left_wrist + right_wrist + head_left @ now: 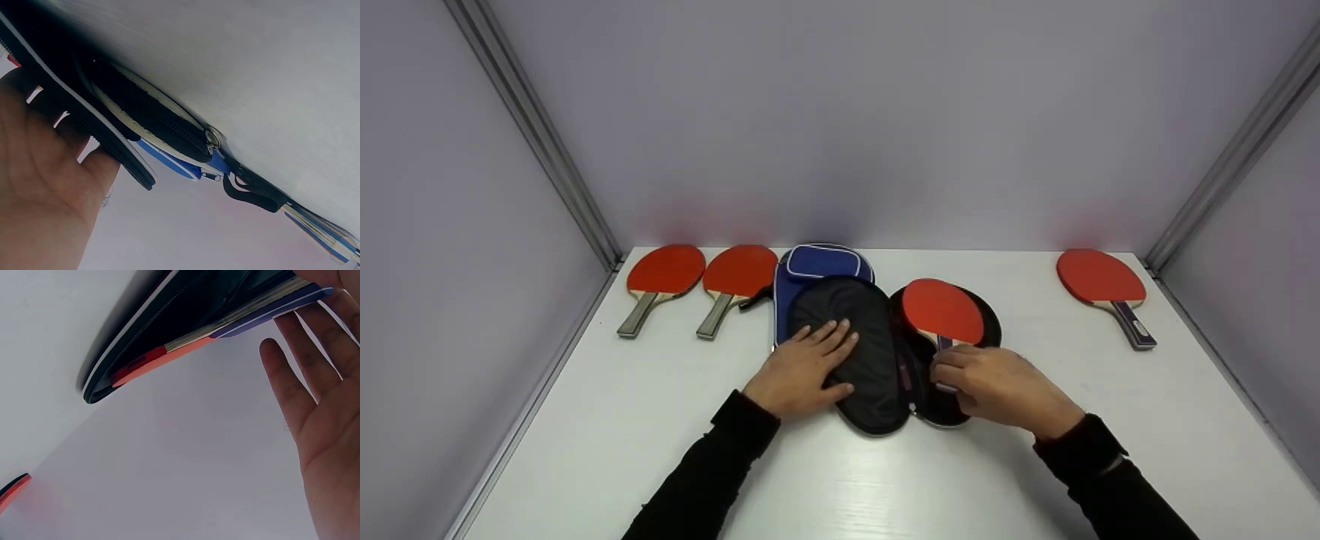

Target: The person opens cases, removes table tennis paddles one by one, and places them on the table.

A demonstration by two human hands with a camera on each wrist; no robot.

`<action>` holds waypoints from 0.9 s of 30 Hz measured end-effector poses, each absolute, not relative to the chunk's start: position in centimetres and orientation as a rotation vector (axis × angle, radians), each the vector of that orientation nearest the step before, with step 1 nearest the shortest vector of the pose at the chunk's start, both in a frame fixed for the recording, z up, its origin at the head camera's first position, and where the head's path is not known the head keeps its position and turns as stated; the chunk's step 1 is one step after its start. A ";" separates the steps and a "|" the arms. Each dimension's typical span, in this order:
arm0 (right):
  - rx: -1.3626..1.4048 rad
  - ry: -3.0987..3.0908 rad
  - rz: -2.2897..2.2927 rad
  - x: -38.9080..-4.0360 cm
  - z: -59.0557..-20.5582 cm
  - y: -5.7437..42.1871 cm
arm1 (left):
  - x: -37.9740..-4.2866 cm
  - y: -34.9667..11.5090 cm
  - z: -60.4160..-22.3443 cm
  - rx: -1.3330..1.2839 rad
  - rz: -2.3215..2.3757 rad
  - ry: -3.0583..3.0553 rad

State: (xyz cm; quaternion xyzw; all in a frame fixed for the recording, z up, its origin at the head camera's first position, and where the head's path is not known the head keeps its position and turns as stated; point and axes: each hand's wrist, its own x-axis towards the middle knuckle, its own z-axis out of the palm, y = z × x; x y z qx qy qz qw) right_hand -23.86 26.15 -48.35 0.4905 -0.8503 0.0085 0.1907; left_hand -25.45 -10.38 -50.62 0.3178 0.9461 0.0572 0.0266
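Observation:
A black zip paddle case (847, 352) lies unfolded in the middle of the table, its left flap overlapping a blue paddle case (821, 262) with white piping. My left hand (802, 371) rests on that flap with fingers spread. Over the right half of the black case is a red table tennis paddle (943, 309), whose handle my right hand (994, 382) pinches between thumb and fingers. In the right wrist view the paddle's edge (169, 354) shows inside the case rim, the right hand (332, 416) at its handle. The left wrist view shows the left palm (50, 180) by the zip edge.
Two red paddles, one at the far left (666, 270) and another (740, 271) beside the blue case, lie with handles toward me. Another red paddle (1101, 277) lies at the back right. Pale panels (840, 127) stand behind and beside the white table (585, 450).

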 end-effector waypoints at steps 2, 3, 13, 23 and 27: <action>1.364 -2.385 0.021 -23.9 -48.3 26.2 | -25.4 -10.4 -50.6 0.986 0.182 2.923; 1.358 -2.384 0.021 -23.9 -48.2 26.2 | -25.4 -10.4 -50.6 0.988 0.183 2.923; 1.236 -2.312 0.025 -24.0 -47.3 26.7 | -25.6 -10.3 -50.7 0.990 0.153 2.921; 1.071 -2.286 0.051 -24.2 -46.0 28.2 | -25.6 -10.4 -50.8 0.992 0.163 2.918; 1.012 -2.265 0.097 -24.2 -45.5 28.9 | -25.6 -10.4 -50.8 0.991 0.178 2.920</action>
